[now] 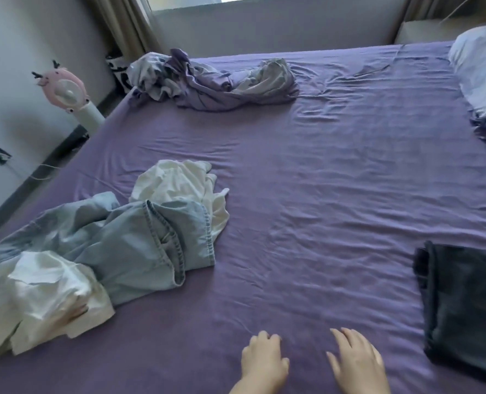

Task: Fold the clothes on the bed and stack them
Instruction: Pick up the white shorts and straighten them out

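A loose heap of clothes lies at the left of the purple bed (307, 194): a light blue denim garment (139, 245), a crumpled white garment (179, 183) behind it, and another white garment (42, 297) at the near left edge. A folded dark garment (463, 308) lies flat at the right. My left hand (263, 361) hovers low over the bare sheet near the front edge with its fingers loosely curled, holding nothing. My right hand (356, 362) is beside it, fingers spread and relaxed, also holding nothing. Both hands are apart from every garment.
A rumpled purple and white bedding bundle (207, 81) lies at the far left corner. A pale pillow (483, 78) sits at the far right. A pink fan (65, 89) stands on the floor left of the bed, near the wall.
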### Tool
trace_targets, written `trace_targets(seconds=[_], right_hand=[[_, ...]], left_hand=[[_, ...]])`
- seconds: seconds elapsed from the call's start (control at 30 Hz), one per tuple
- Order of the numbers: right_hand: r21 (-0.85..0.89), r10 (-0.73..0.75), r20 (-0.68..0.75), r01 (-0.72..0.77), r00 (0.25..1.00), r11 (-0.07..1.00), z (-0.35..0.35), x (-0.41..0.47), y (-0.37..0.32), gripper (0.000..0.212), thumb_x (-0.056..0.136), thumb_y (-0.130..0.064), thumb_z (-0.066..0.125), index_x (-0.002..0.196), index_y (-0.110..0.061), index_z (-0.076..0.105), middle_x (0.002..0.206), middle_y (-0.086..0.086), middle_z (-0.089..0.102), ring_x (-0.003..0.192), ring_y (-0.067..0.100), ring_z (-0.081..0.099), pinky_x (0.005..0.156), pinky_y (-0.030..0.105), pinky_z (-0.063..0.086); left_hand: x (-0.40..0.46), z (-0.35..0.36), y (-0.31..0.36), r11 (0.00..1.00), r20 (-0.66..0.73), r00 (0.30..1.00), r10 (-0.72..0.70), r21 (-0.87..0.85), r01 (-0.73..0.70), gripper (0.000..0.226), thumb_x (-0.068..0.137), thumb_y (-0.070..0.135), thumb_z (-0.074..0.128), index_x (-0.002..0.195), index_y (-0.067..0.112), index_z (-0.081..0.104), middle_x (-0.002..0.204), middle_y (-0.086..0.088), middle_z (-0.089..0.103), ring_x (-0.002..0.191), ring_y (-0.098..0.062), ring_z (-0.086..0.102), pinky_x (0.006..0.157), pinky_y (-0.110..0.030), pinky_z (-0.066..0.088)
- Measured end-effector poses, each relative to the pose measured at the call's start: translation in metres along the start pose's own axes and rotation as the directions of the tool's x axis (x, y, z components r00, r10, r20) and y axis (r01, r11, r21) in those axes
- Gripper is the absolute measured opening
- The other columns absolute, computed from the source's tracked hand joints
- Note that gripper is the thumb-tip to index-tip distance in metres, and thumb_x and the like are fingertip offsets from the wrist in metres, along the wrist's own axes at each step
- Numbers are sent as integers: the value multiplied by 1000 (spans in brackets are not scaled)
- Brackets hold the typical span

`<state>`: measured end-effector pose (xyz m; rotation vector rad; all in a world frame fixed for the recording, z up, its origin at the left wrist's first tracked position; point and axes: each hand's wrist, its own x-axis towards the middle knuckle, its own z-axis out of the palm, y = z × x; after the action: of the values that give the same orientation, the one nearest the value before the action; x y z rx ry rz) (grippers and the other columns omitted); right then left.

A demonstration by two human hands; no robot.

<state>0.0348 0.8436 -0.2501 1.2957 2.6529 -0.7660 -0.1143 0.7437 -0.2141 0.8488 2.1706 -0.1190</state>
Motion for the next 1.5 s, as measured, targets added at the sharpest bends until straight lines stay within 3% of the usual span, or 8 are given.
trace_targets(seconds=[0.23,0.3,0.43,0.67,0.8,0.87,1.0,1.5], right_hand=[[-88,-167,14,168,986,982,44,21,-119,92,91,-60,-1,72,-11,75,75,12,71,65,27,70,50,46,55],[-95,-134,144,149,980,984,52,25,-161,57,89,-54,39,72,-12,75,75,11,70,64,27,70,48,46,55],[-115,-235,164,255,958,960,72,35,-251,64,14,-25,96,73,-13,75,76,9,70,65,26,70,46,41,54],[-52,-407,182,422,895,905,108,42,-405,55,73,-35,77,122,-20,59,124,1,59,112,23,57,80,37,51],[80,-457,199,451,867,889,126,46,-469,53,94,-35,48,142,-25,30,144,-8,33,130,16,34,98,29,37],[147,-481,198,459,854,876,126,46,-489,53,93,-30,48,142,-25,30,143,-8,33,127,16,34,97,28,38],[207,-521,193,485,831,850,111,46,-505,51,93,-27,51,141,-23,33,142,-6,34,127,17,34,97,29,38],[499,-521,-7,455,853,738,-79,26,-494,67,80,-36,70,139,-30,38,130,-11,49,118,6,47,99,32,43]], left_hand=[[-15,-43,-123,991,-66,992,-107,-89,101,46,93,39,49,136,23,43,137,-4,40,130,-24,36,105,-37,32],[-17,-57,-164,983,-104,985,-135,-140,120,45,93,37,48,136,23,43,137,-4,41,129,-24,36,105,-36,33],[-25,-91,-251,975,-238,956,-175,-178,134,43,94,36,47,136,25,44,136,0,43,127,-21,38,102,-34,34],[-34,-149,-395,984,-636,759,-143,-7,180,59,47,24,85,104,26,67,110,0,60,96,-23,57,77,-35,52],[-34,-154,-449,917,-486,835,-258,148,370,97,85,22,60,149,28,-12,157,-9,-6,145,-29,1,116,-49,3],[-35,-157,-463,904,-518,822,-237,192,382,85,89,15,54,151,25,-4,157,-7,9,143,-25,15,117,-46,1],[-40,-180,-470,963,-618,743,-259,-226,147,17,92,18,47,102,21,60,104,-1,67,97,-24,59,88,-30,42],[-141,-329,-334,478,-635,772,-29,-687,-547,29,85,37,66,82,7,66,73,1,63,71,-9,56,73,-29,48]])
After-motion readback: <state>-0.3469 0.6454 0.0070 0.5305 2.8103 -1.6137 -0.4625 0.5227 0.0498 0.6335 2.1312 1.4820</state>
